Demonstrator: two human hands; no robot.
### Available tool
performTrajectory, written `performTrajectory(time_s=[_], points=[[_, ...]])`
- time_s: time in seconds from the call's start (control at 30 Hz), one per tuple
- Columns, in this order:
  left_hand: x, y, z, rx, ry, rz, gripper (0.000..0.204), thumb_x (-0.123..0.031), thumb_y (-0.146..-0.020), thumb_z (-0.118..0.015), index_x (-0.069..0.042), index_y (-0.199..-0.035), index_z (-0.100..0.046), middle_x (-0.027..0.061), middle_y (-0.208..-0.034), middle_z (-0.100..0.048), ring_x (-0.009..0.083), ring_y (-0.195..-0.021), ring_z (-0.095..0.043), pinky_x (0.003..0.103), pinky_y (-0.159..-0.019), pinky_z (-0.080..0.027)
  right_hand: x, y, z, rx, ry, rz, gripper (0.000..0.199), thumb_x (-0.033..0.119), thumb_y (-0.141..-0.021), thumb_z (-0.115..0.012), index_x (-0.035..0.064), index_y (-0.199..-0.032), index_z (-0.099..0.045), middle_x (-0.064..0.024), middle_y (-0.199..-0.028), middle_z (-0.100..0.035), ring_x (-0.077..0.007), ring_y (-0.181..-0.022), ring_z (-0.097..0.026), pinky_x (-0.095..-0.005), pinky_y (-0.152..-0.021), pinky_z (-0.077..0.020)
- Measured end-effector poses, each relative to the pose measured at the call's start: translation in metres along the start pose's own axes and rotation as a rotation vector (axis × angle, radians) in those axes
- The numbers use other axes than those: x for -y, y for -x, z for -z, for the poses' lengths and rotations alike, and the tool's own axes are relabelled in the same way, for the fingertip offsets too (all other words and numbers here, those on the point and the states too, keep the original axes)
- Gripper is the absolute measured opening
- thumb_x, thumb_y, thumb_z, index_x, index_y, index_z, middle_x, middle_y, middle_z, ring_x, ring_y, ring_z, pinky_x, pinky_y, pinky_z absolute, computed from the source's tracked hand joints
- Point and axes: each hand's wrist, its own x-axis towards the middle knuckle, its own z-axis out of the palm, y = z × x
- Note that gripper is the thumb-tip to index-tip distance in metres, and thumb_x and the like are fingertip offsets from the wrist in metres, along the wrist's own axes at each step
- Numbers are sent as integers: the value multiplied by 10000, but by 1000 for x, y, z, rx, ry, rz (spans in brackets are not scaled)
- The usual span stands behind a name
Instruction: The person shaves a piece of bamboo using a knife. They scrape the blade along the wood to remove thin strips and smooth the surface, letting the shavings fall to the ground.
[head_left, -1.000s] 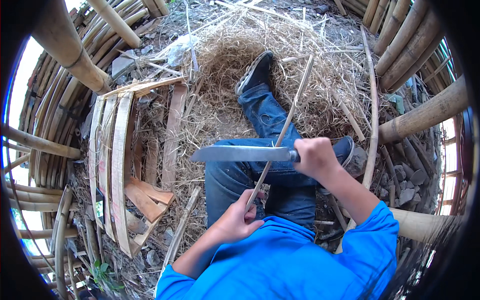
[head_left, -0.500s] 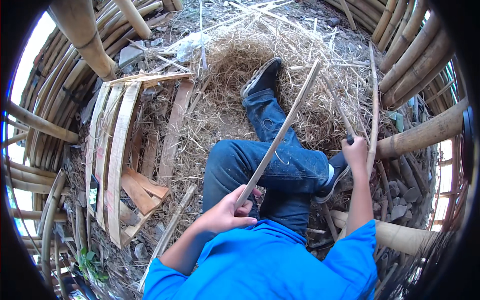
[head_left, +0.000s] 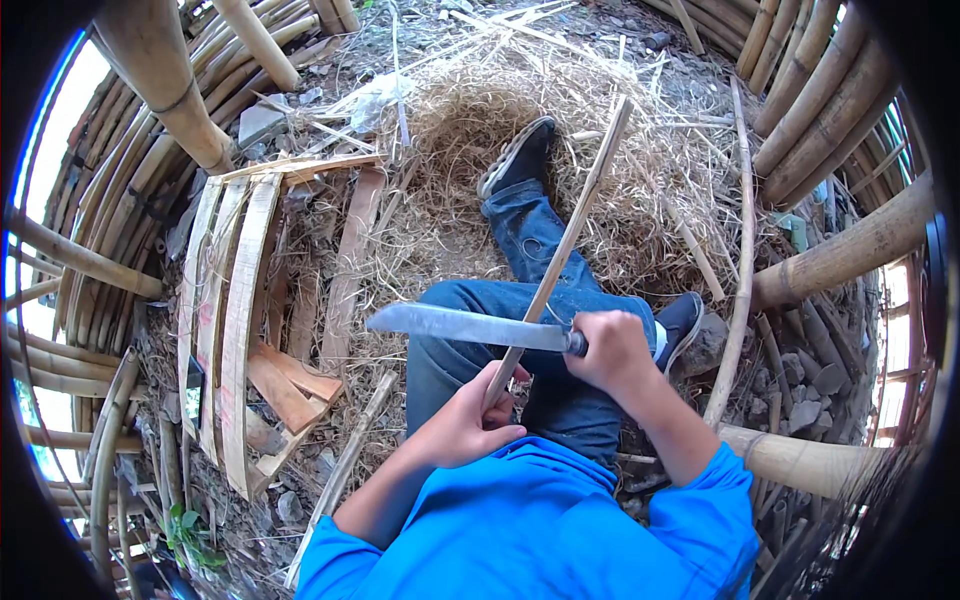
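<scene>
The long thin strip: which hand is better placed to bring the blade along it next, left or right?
Probably the right: the right hand grips the knife by its handle, with the blade crossing the strip in this view. The left hand is occupied, holding the strip near its lower end.

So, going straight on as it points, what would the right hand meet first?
The right hand, gripping the knife, would probably meet the jeans-clad leg first, though depth is unclear.
</scene>
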Motion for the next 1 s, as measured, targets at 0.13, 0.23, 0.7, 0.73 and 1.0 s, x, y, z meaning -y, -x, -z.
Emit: performTrajectory(time_s=[0.13, 0.23, 0.7, 0.73, 1.0], points=[[-3, 0, -6, -50, -73, 14, 571, 59, -760, -629, -48, -1246, -349, -47, -674, -270, 50, -589, -289, 217, -538, -273, -21, -13, -1, -51, 94, 82, 198, 224, -629, -694, 64, -638, -579, -151, -636, -610, -334, -616, -628, -422, -580, -507], [-2, 0, -6, -74, -84, -6, 578, 61, -740, -631, -44, -1235, -350, -43, -670, -278, 53, -591, -298, 226, -547, -285, -36, -27, 13, -90, 208, 31, 194, 205, -615, -695, 63, -629, -562, -139, -636, -611, -328, -631, -631, -419, -598, -507], [18, 12, -17, 51, -82, 55, 539, 79, -757, -596, -43, -1220, -350, -40, -645, -317, 55, -589, -339, 233, -545, -310, -165, -80, 46, -130, 536, -297, 165, 176, -720, -631, 30, -791, -656, -207, -764, -652, -365, -771, -657, -444, -702, -526], [19, 26, -23, 167, -88, 62, 547, 76, -764, -597, -49, -1234, -345, -47, -631, -318, 51, -581, -348, 228, -545, -305, -209, -71, 74, -155, 464, -410, 194, 155, -763, -570, 6, -828, -676, -231, -779, -652, -383, -794, -651, -464, -703, -512], [40, 34, 42, -125, 205, 94, 499, -7, -776, -705, -73, -1165, -399, -89, -670, -317, -2, -588, -304, 177, -542, -278, -235, -2, 100, -303, 363, -723, 300, 264, -770, -595, -30, -793, -648, -247, -778, -647, -403, -803, -640, -464, -705, -501]])
